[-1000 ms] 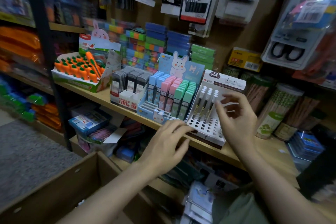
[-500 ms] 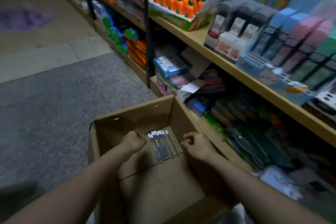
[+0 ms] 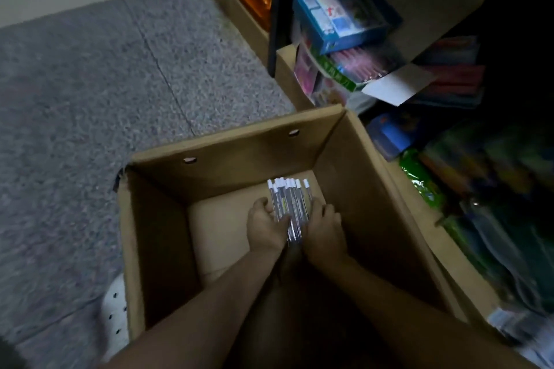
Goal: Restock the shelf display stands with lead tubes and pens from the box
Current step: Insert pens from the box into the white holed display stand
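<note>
Down inside the cardboard box (image 3: 227, 141) on the floor, both hands are gathered around a bundle of pens (image 3: 289, 207). The left hand (image 3: 265, 226) curls its fingers against the bundle's left side, and the right hand (image 3: 322, 229) cups the right side, so the pens are squeezed between them. The white caps point toward the box's far wall, close to its far right corner. Beside the box, a low shelf holds a blue carton (image 3: 338, 19) and pink packets (image 3: 362, 64). Grey speckled floor (image 3: 90, 117) runs along the box's left side.
</note>
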Motion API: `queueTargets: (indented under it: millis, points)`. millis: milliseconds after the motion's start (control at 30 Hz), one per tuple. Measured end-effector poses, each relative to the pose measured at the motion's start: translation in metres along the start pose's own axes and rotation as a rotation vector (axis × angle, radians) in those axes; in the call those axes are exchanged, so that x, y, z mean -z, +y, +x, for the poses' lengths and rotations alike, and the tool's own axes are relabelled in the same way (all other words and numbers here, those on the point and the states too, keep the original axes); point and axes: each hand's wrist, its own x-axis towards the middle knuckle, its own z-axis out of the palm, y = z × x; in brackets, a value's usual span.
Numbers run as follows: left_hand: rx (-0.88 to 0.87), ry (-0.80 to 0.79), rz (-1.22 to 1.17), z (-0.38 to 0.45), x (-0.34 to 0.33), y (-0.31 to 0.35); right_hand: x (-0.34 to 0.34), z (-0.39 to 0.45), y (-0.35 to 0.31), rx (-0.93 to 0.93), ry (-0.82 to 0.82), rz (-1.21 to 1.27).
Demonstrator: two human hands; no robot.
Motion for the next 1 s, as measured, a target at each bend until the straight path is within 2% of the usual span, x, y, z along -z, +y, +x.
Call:
queueTargets:
  millis: [133,233,533,600,800,900,1000]
  points:
    - [0.011,0.098,0.065,0.004,-0.012,0.004,-0.009,0.004,-0.006,-0.117,0.004,0.183]
    - [0.006,0.096,0.115,0.006,-0.019,0.008,-0.008,0.009,-0.008,-0.218,0.020,0.353]
    - [-0.044,0.056,0.127,0.000,-0.027,0.012,-0.004,0.016,0.003,-0.275,-0.007,0.520]
    - [-0.025,0.038,0.119,-0.001,-0.026,0.013,-0.004,0.015,0.003,-0.252,-0.052,0.509]
    - [0.047,0.000,0.108,-0.001,-0.028,0.014,-0.001,0.007,0.003,-0.347,-0.047,0.525]
    - [0.100,-0.034,0.021,-0.001,-0.023,0.013,0.009,0.000,0.003,-0.338,-0.074,0.559]
    - [0.139,-0.145,-0.157,-0.007,-0.013,0.015,0.023,-0.013,0.004,-0.253,-0.126,0.613]
